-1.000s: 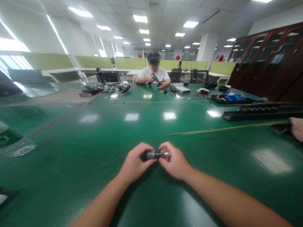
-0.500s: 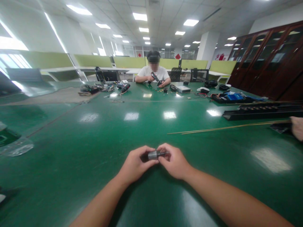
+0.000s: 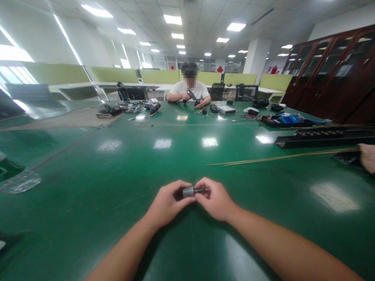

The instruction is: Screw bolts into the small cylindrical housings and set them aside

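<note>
As our left hand (image 3: 164, 203) pinches the cylinder (image 3: 188, 192) above the table (image 3: 117, 183), our right hand (image 3: 215, 200) pinches what seems its dark shaft (image 3: 199, 190). Beyond them we see rods (image 3: 252, 161), then, at the far edge, a person (image 3: 202, 89) holding a tool (image 3: 191, 95).

Surface (image 3: 117, 168): deep glossy green, patterned with whitish rectangular reflections. Cylinder (image 3: 188, 191): metallic grey. Shaft (image 3: 198, 190): dark, near black. Thin rods (image 3: 278, 158): golden yellow. Long channel (image 3: 310, 142): black. Tray (image 3: 268, 124): black, its bundle (image 3: 290, 119) bright blue. Flat box (image 3: 227, 110): white to pale grey. Sheet (image 3: 67, 119): greyish tan. Bottle (image 3: 25, 185): clear, with a green label (image 3: 10, 171) bearing pale marks. Co-worker's shirt (image 3: 202, 90): plain white. Partitions (image 3: 114, 76): yellow-green. Cabinet (image 3: 319, 95): dark reddish brown, with dark panes. Diamond-shaped wall decoration (image 3: 220, 69): red. Column (image 3: 253, 58): white. Ceiling (image 3: 205, 23): greyish white, lined in a grid and set with bright white rectangular lamps (image 3: 172, 20).
</note>
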`<state>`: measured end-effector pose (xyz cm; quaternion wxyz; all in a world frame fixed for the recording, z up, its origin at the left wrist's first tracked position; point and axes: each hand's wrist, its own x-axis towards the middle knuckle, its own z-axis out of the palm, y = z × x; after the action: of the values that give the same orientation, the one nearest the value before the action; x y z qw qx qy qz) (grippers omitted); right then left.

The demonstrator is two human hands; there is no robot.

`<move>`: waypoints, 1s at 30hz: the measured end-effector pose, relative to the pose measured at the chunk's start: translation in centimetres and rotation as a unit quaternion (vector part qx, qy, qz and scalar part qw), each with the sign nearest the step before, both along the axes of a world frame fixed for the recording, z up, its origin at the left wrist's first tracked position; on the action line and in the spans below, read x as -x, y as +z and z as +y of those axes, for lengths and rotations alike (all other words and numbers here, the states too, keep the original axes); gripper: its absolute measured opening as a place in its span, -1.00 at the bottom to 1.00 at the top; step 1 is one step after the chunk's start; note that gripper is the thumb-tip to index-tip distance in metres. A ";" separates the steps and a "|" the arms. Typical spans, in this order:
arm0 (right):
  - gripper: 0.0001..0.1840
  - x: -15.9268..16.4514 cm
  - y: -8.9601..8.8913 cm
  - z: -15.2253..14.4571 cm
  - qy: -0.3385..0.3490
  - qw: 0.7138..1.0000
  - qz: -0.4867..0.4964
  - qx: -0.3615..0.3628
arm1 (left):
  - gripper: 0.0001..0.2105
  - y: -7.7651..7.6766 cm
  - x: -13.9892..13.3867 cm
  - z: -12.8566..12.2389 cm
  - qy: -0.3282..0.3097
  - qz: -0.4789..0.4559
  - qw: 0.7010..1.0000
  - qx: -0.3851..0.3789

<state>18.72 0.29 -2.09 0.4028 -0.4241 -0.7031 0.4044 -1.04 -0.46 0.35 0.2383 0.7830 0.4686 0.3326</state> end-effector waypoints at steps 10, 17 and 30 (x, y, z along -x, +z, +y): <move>-0.93 -0.2 -0.1 0.4 0.014 0.999 0.035 0.016 | -0.76 -0.4 0.2 0.1 0.000 -0.005 1.000 0.001; -0.93 -0.2 0.0 0.6 0.010 0.998 0.057 0.027 | -0.75 -0.6 0.3 0.1 0.013 -0.012 1.000 0.000; -0.92 0.0 0.3 0.4 0.012 0.998 0.047 0.040 | -0.74 -0.7 0.4 0.2 0.019 -0.018 1.000 0.009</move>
<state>18.77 0.65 -1.78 0.4135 -0.4117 -0.6715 0.4567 -1.42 -0.25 -0.34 0.2469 0.7658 0.4819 0.3468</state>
